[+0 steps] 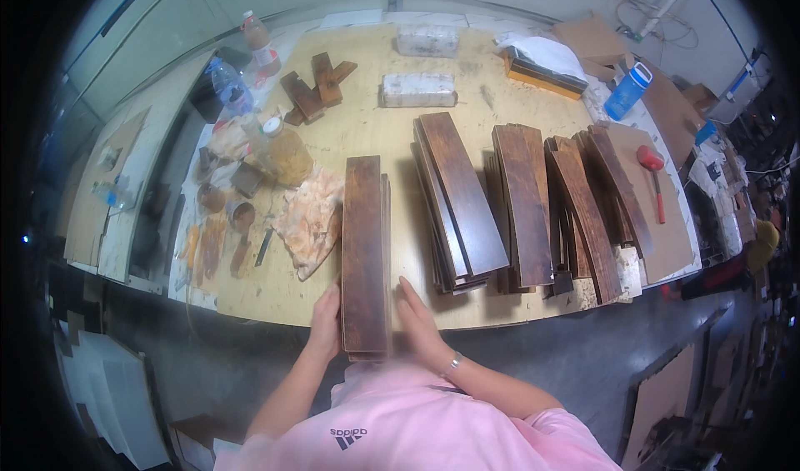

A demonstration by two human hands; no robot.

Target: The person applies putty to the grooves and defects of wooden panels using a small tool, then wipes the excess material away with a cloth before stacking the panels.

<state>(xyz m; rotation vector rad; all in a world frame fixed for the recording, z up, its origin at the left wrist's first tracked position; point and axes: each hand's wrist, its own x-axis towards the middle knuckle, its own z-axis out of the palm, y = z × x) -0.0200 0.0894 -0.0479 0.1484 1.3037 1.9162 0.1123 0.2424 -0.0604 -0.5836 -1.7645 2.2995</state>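
A stack of dark brown wooden planks lies lengthwise in front of me, its near end jutting past the table's front edge. My left hand grips the stack's left side near that end, its fingertips partly hidden by the wood. On the other side, my right hand is open, fingers stretched forward, with a narrow gap between it and the planks. Further right stand more plank stacks: one with glossy tops, another beside it, and two fanned, uneven ones.
A stained cloth, a jar of amber liquid and short wood pieces occupy the table's left. Two wrapped blocks sit at the back. A blue bottle and a red-headed mallet are at right.
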